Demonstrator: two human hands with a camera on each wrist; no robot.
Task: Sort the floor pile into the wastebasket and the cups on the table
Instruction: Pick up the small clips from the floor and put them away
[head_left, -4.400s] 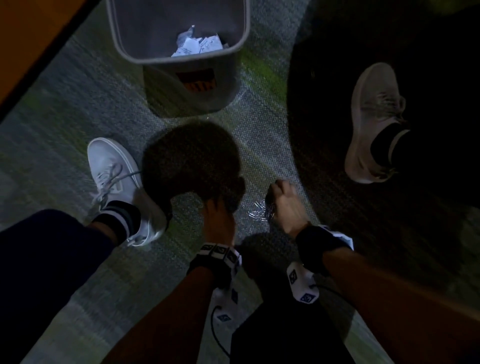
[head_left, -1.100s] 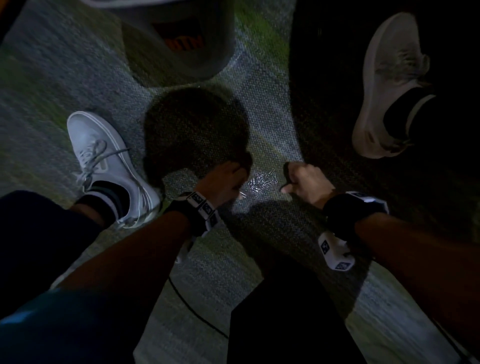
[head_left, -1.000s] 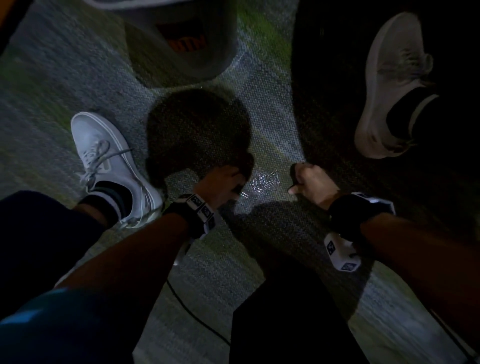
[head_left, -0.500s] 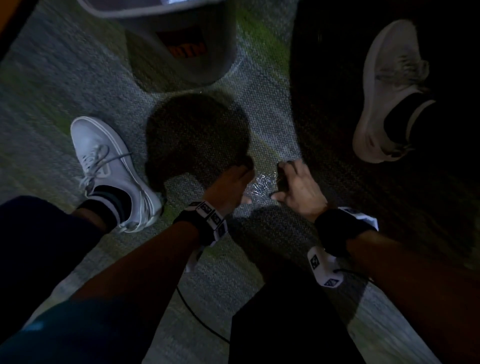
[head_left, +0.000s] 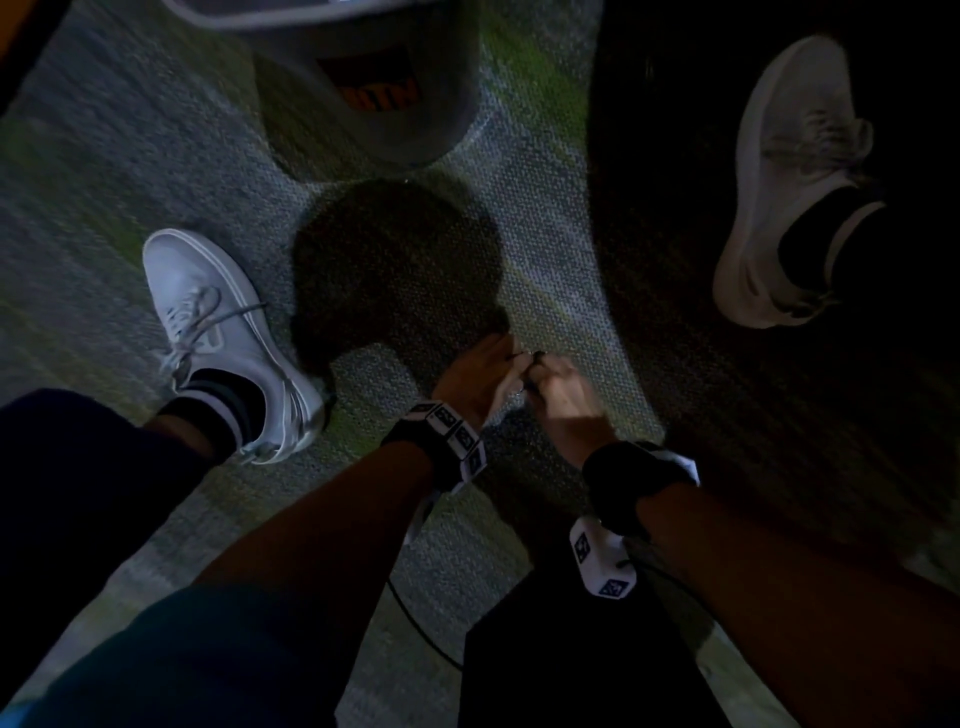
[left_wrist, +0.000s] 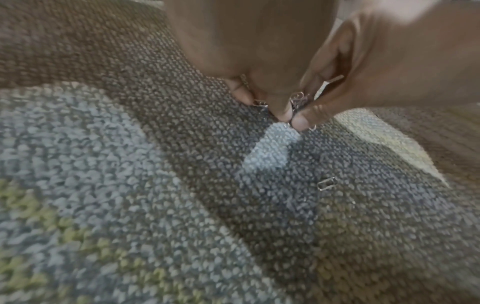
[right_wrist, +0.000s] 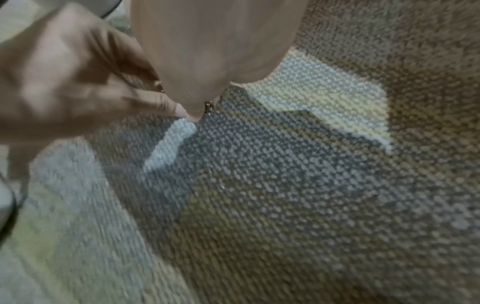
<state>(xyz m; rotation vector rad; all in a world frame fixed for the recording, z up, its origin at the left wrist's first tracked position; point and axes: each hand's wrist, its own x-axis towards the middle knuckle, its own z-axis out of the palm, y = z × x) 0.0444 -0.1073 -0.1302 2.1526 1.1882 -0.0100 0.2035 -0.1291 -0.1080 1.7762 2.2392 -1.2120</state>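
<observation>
Since half a second ago our two hands have closed together over the spot where the shiny paper clips lay spread between them, and in the head view that loose glitter on the carpet (head_left: 218, 171) is now covered by our fingers. Our left hand (head_left: 475, 376) and our right hand (head_left: 558, 395) meet fingertip to fingertip, down on the floor.

From the left wrist view, our left fingers (left_wrist: 281, 107) are curled downward, tips pressed to the pile of the carpet, with bent silver paper clips (left_wrist: 298, 100) bunched between them and the right thumb. Both hands pinch into this small bundle from opposite sides; how many clips each one actually has we cannot tell. One stray clip (left_wrist: 326, 183) lies flat on the carpet, apart from the bundle and nearer the camera.

From the right wrist view, our right hand (right_wrist: 207, 61) also points down with fingers drawn together, a bit of metal showing at its tip, touching the left fingertips.

The wastebasket (head_left: 363, 93) stands on the carpet beyond our hands, only its lower wall and part of the rim in view. Our white sneaker (head_left: 218, 332) sits to the left, and another person's pale shoe (head_left: 779, 182) is at the far right, in shadow.
</observation>
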